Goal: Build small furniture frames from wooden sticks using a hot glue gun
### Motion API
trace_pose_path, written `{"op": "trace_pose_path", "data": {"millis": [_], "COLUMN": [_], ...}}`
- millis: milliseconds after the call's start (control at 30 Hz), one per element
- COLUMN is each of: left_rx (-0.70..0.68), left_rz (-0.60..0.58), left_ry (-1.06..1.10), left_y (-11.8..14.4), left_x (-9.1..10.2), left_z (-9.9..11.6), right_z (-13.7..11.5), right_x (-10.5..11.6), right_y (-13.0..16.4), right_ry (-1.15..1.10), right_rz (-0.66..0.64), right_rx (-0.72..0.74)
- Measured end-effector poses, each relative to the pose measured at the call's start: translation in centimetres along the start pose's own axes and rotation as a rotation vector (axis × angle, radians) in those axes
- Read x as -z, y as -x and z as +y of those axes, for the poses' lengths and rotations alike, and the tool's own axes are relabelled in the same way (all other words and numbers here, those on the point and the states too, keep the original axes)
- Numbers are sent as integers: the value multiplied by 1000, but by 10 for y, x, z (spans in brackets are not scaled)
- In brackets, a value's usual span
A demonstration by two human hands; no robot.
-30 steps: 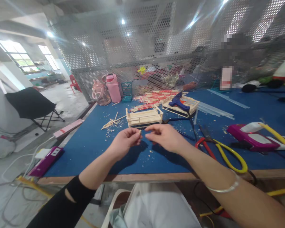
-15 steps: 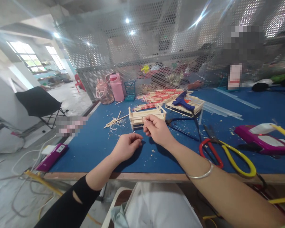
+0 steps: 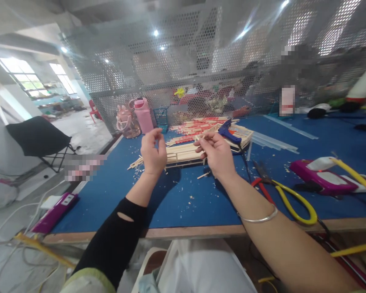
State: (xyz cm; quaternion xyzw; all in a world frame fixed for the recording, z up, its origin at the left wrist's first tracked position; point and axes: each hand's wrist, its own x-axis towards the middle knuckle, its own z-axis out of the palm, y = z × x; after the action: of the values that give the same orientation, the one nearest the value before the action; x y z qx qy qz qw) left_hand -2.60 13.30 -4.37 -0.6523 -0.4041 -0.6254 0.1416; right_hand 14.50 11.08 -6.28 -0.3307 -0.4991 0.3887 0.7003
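Note:
A small frame of pale wooden sticks [image 3: 186, 154] lies on the blue tabletop between my hands. My left hand [image 3: 153, 152] is raised at its left end, fingers curved and apart from the thumb, with nothing visible in it. At the frame's right end, my right hand [image 3: 218, 156] has thumb and fingertips pinched together; what they hold, if anything, is too small to make out. A short piece of stick [image 3: 203, 176] lies just in front of the frame. Behind my right hand, a blue glue gun [image 3: 229, 132] rests on a second wooden frame [image 3: 245, 136].
Red-marked sticks [image 3: 198, 125] are heaped behind the frame, loose sticks [image 3: 136, 162] to its left. Clear glue sticks [image 3: 274, 142], scissors [image 3: 273, 181] and a purple device [image 3: 321, 177] are on the right. Pink bottles [image 3: 144, 115] stand against the perforated screen [image 3: 171, 81].
My left hand has risen and moved forward to the frame's left end. My right hand has shifted to its right end. The short stick piece now shows on the table; the blue-handled pliers are hidden.

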Motion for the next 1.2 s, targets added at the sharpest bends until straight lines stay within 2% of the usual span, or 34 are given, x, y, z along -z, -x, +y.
{"op": "trace_pose_path", "data": {"millis": [67,133,200,333,400,500,633,733,833,933,1000,1067,1133,1200], "left_rx": [-98,-123,8,457,589,657,669,626,532,357,247,210,254,322], "left_rz": [-89,-162,-270,-504,-526,-517,-486,-485,-597,-758,-888,-1019,-1009,-932], "left_ry": [-35,5,135,524,634,668,616,552,496,380,298,229,158,126], "left_y": [8,18,26,36,37,35,32,30,31,39,51,66,81,91], "left_x": [1,7,14,17,16,17,21,24,28,37,47,59,69,75], "left_z": [-1,6,15,28,30,29,29,26,25,34,46,61,75,82], "right_z": [2,6,9,13,13,14,15,12,4,-9,-21,-34,-47,-54], "right_x": [-4,-9,-15,-20,-20,-20,-20,-19,-15,-4,10,31,59,91], "right_y": [3,9,16,27,30,32,32,33,39,56,73,89,97,97], "right_ry": [36,59,40,44,93,160,209,227,321,487,637,790,933,1126], "right_rz": [-98,-220,-309,-385,-390,-392,-394,-422,-408,-403,-461,-530,-477,-289], "right_rx": [-57,-90,-76,-19,-7,34,120,165,181,173,169,136,48,-31]}}
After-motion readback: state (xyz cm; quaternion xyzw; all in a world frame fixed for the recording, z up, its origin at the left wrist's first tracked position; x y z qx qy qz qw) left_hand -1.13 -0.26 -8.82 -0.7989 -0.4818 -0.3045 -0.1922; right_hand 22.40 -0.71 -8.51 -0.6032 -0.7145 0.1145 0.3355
